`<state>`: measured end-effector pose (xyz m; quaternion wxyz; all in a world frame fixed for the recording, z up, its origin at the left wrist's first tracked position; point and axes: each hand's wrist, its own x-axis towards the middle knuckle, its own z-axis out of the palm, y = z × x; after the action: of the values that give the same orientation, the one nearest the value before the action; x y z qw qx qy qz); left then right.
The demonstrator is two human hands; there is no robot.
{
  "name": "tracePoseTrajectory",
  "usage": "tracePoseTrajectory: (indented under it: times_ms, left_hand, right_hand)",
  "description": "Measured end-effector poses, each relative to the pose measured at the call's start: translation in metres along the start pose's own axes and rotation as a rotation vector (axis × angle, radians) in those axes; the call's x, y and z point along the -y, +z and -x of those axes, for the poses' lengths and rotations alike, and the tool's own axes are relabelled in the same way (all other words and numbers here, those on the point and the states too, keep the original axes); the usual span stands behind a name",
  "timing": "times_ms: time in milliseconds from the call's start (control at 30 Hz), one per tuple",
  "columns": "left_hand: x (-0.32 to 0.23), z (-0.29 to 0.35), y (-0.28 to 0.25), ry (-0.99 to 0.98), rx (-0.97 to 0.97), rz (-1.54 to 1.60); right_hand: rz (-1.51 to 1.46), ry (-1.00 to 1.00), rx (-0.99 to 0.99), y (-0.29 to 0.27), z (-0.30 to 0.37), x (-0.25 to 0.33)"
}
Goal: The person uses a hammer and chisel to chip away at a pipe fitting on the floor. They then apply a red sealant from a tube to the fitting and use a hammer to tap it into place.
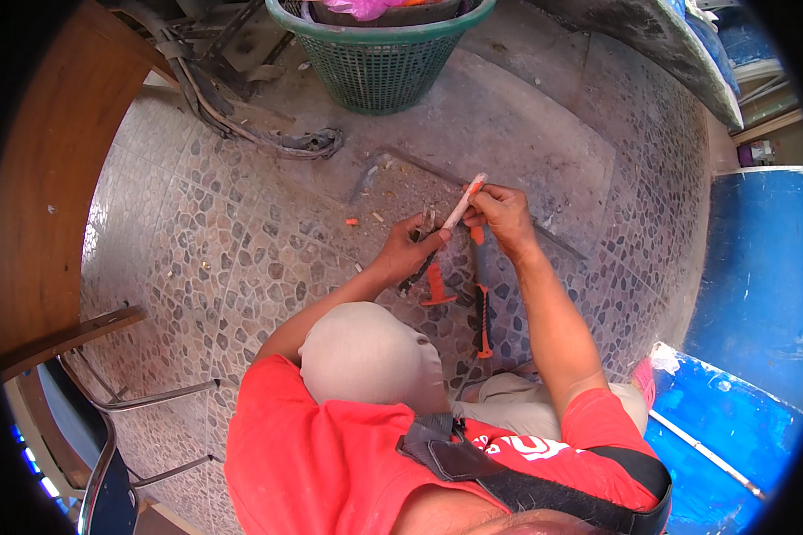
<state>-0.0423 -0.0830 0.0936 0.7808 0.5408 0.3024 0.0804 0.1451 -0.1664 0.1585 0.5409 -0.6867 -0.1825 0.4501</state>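
Observation:
A pale, slim stick-like piece (459,207) with an orange patch near its upper end slants between my hands; its exact kind cannot be made out. My left hand (409,250) is closed at the lower end, thumb against it. Beside those fingers a dark, thin thing shows, too small to name. The fingers of my right hand (504,216) pinch the piece near its upper end. Below the hands, on the floor, lies an orange grip with a flared guard (437,285). To its right is a long tool with a black and orange handle (483,312), its upper part partly behind my right hand.
Small chips and an orange bit (351,221) lie on the stone-patterned floor (241,241). A green plastic basket (375,67) stands ahead, with dark cables (268,141) to its left. Chair legs (165,397) are at left; a blue drum (758,267) stands at right.

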Motion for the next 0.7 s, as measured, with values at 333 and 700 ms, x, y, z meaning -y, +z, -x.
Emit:
tracePoseTrajectory:
  times_ms: [333,700]
  left_hand:
    - [-0.005,0.002,0.002,-0.049,0.003,0.044]
    - [-0.005,0.001,0.001,-0.027,-0.001,0.102]
  right_hand:
    - [0.029,-0.048,0.038,-0.004,-0.002,-0.004]
    - [-0.041,-0.06,0.051,0.006,0.001,-0.005]
